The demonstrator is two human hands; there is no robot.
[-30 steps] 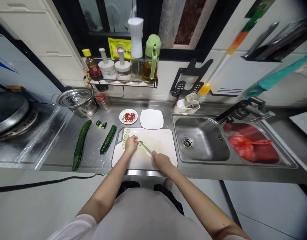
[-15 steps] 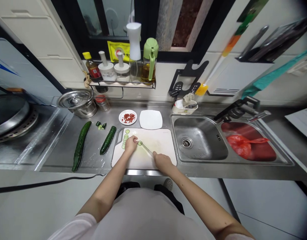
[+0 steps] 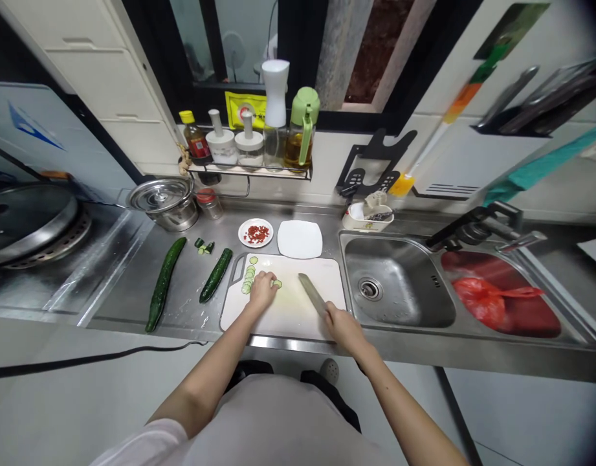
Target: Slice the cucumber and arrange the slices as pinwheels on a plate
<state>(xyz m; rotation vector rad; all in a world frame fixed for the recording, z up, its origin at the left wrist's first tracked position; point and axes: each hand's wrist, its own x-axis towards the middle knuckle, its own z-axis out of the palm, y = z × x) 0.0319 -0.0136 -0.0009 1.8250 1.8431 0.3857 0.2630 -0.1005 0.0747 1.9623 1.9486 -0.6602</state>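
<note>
Cucumber slice, one: centre of frame, on white cutting board. Left hand: fingers curled, tips at slice; whether gripping, cannot tell. Right hand: fingers closed round handle of kitchen knife, right of centre. Dark-green cucumbers, two: left of centre.

Dark green on long cucumber, 8 o'clock. Pale green, darker rims on cucumber slices, 8 o'clock. White, grey handle on cutting board, 6 o'clock. Grey on knife blade, 6 o'clock. Red on plastic bag, 4 o'clock.
</note>
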